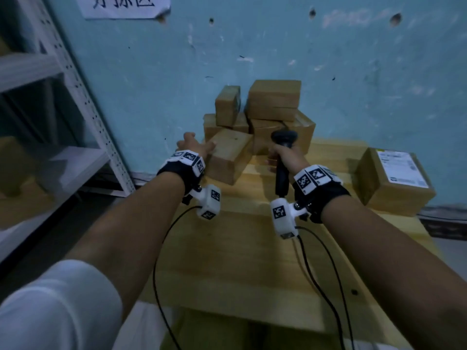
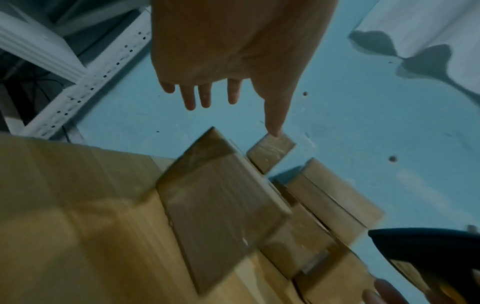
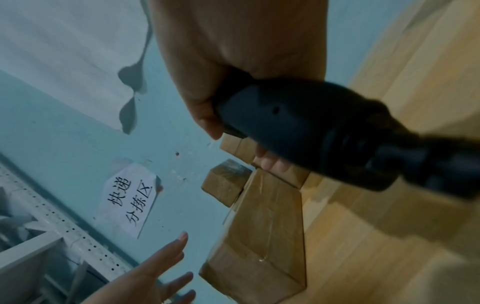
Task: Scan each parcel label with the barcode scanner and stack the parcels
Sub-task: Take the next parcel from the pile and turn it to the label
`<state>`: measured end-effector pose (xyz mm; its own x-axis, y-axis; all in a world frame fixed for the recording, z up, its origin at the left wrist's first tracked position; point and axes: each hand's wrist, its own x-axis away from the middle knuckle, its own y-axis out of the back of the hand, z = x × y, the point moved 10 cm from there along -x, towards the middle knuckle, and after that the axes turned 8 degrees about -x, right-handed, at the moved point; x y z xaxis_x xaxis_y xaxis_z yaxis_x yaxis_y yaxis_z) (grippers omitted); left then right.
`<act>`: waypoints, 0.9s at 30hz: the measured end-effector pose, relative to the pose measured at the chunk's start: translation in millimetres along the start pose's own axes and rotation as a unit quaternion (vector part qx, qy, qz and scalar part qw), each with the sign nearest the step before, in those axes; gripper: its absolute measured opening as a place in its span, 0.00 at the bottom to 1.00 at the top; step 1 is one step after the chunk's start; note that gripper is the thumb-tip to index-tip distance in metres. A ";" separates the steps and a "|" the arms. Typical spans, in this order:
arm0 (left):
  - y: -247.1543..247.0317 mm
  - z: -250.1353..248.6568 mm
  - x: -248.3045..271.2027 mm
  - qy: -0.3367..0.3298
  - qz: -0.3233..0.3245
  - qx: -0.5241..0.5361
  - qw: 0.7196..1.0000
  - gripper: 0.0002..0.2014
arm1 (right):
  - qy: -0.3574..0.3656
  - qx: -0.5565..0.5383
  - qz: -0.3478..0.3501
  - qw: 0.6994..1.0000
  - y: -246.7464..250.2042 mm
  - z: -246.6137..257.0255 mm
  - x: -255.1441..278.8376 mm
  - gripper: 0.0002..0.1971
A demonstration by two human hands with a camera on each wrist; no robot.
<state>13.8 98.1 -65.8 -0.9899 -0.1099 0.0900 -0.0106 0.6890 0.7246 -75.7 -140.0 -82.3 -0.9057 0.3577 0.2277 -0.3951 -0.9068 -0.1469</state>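
A pile of brown cardboard parcels stands against the blue wall at the back of the wooden table. One parcel leans tilted at the pile's front left. My left hand hovers open just left of it, fingers spread, thumb close to its upper corner. My right hand grips the handle of the black barcode scanner, whose head faces the pile.
A separate parcel with a white shipping label facing up lies at the table's right edge. White metal shelving stands to the left. A paper sign hangs on the wall. Cables run from both wrist devices across the table.
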 end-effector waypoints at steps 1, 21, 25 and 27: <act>-2.0 2.4 -8.9 0.002 0.012 -0.004 1.000 0.39 | -0.008 -0.001 0.005 1.000 -7.2 -2.4 -7.2 0.08; -42.8 14.0 -8.3 0.022 0.135 0.162 0.977 0.11 | -0.030 -0.051 -0.009 0.998 -33.1 -28.6 -26.3 0.36; -40.4 -0.9 14.5 -0.026 0.139 0.175 0.974 0.10 | 0.001 -0.105 -0.032 0.994 -13.9 -28.3 -27.5 0.47; -47.2 -9.8 27.9 -0.053 0.178 0.197 0.963 0.28 | 0.020 -0.126 -0.037 0.991 -6.4 -22.9 -16.5 0.46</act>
<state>-11.9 55.5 -90.8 -0.9494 0.2424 0.1997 0.2995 0.8901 0.3436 -61.8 -135.0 -107.2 -0.8758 0.4351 0.2089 -0.4826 -0.7949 -0.3678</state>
